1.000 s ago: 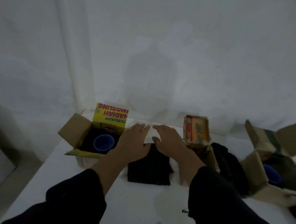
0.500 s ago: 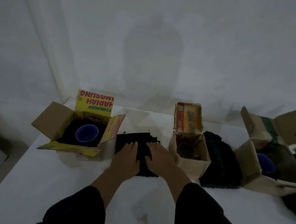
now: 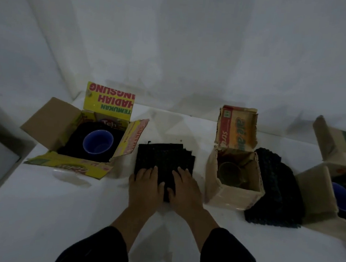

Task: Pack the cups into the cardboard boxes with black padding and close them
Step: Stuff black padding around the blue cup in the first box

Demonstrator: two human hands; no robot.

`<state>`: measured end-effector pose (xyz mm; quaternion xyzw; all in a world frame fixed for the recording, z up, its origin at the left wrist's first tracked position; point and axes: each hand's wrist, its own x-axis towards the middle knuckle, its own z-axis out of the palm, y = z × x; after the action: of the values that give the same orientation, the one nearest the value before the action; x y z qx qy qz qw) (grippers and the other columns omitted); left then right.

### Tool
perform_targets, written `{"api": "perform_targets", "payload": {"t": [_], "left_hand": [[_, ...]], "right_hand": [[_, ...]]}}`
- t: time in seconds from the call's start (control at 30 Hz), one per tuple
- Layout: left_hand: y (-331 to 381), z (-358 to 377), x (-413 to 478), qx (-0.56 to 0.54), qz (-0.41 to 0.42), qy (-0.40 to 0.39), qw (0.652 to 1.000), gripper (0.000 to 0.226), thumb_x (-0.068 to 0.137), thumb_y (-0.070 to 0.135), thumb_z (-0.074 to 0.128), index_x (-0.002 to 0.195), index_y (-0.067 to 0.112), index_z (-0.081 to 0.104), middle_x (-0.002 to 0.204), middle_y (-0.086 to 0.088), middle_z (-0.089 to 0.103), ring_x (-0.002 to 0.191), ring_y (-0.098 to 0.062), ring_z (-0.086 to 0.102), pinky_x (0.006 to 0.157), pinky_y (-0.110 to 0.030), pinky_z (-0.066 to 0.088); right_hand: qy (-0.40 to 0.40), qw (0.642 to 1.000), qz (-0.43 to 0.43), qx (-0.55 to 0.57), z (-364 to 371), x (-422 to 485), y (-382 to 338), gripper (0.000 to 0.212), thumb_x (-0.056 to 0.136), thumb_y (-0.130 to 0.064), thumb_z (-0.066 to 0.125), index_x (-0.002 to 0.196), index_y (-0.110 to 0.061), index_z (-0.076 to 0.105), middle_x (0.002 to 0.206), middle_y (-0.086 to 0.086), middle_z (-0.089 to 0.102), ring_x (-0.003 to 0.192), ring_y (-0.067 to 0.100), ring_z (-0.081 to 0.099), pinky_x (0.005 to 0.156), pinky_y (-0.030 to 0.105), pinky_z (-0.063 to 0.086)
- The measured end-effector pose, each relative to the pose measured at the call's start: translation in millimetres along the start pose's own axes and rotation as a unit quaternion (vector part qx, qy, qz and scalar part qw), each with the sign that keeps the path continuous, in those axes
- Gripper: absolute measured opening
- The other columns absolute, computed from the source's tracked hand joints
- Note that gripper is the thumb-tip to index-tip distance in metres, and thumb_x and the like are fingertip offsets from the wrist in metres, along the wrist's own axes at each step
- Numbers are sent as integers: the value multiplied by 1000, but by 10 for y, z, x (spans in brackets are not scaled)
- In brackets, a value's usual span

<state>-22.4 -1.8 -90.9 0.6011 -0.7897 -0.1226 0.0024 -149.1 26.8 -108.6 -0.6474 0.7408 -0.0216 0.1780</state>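
A stack of black padding (image 3: 165, 156) lies on the white table between two open boxes. My left hand (image 3: 145, 181) and my right hand (image 3: 183, 185) rest flat on its near edge, fingers straight. The yellow box (image 3: 51, 118) on the left holds a blue cup (image 3: 97, 144) set in black padding. The middle box (image 3: 231, 195) holds a dark glass cup (image 3: 230, 172). At the right edge a third box (image 3: 315, 188) holds another blue cup (image 3: 343, 197).
A second heap of black padding (image 3: 273, 184) lies between the middle and right boxes. The white table (image 3: 52, 214) meets a white wall at the back and drops off along its left edge.
Both hands drew back toward me, from the padding's far edge to its near edge. A white sheet seen under my fingers a second ago is out of sight. The view tilted down.
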Motion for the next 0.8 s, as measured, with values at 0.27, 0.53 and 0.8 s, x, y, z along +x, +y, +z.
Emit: {"api": "perform_targets", "payload": {"t": [0.27, 0.53, 0.8], "left_hand": [[185, -104, 153, -392, -81, 32, 916, 67, 86, 4, 57, 144, 18, 28, 107, -5, 61, 100, -23, 59, 79, -28, 45], [253, -356, 321, -588, -224, -78, 774, 46, 87, -2, 49, 128, 18, 46, 118, -10, 56, 102, -26, 57, 82, -37, 53], [276, -462, 276, -635, -249, -99, 724, 30, 83, -6, 42, 96, 21, 42, 91, -9, 51, 81, -24, 53, 75, -39, 48]], "right_hand": [[37, 997, 31, 62, -83, 94, 0, 39, 97, -29, 36, 133, -20, 44, 142, 2, 43, 134, 21, 35, 114, 47, 21], [105, 910, 125, 381, -330, 156, -65, 51, 89, -52, 52, 129, -21, 43, 120, 1, 59, 108, 19, 57, 87, 33, 49], [59, 714, 182, 674, -530, 150, -115, 53, 77, -20, 77, 122, -20, 48, 112, 5, 60, 100, 24, 62, 82, 37, 54]]}}
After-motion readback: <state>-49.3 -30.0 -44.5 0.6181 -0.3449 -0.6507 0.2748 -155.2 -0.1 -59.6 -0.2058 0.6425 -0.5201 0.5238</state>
